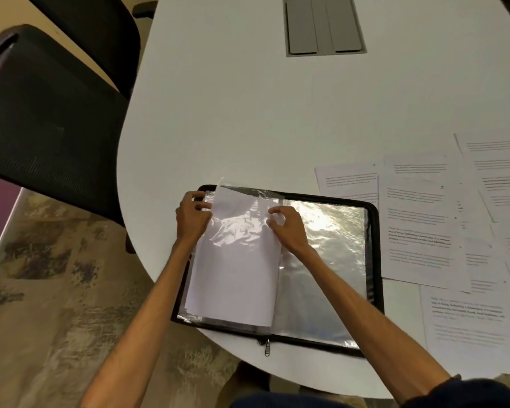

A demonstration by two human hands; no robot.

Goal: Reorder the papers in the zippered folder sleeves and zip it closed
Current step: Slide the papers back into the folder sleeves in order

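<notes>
Head view: paper [236, 278] partly inside folder sleeve [262, 195]

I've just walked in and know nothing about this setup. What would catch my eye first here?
First, the black zippered folder lying open at the near edge of the white table, its clear sleeves shining. On its left half the left hand and right hand grip a white sheet partly under plastic. Printed papers lie spread on the table to its right.
</notes>
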